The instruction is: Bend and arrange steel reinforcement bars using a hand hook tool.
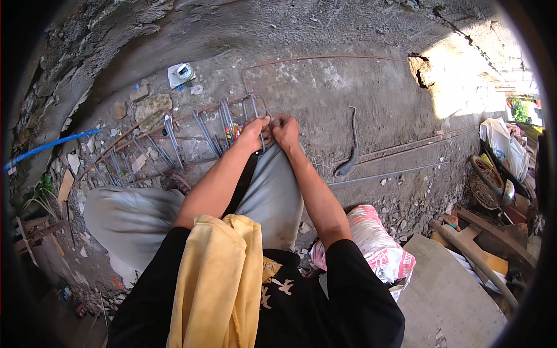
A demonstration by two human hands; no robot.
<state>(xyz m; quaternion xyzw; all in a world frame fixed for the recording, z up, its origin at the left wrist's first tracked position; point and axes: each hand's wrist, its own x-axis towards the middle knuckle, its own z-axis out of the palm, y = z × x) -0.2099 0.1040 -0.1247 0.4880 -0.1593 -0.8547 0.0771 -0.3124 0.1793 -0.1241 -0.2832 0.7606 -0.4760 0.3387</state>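
Note:
A cage of rusty steel bars with several bent grey stirrups (203, 132) lies on the ground in front of my legs. At its right end, my left hand (253, 133) is closed around the end stirrup (254, 107). Close beside it, my right hand (285, 132) is closed in a pinch at the same bar end. Whatever sits between its fingertips is too small to make out; it may be thin wire. To the right, apart from both hands, a slim hooked metal tool with a thick dark handle (346, 166) rests on the ground.
A long thin rod (325, 57) curves along the wall's foot. Straight steel bars (400, 170) lie at right. Near my right arm are a red-and-white sack (371, 238) and a flat board (441, 296). Stones (154, 107), a small white container (183, 72) and a blue pipe (52, 148) lie left.

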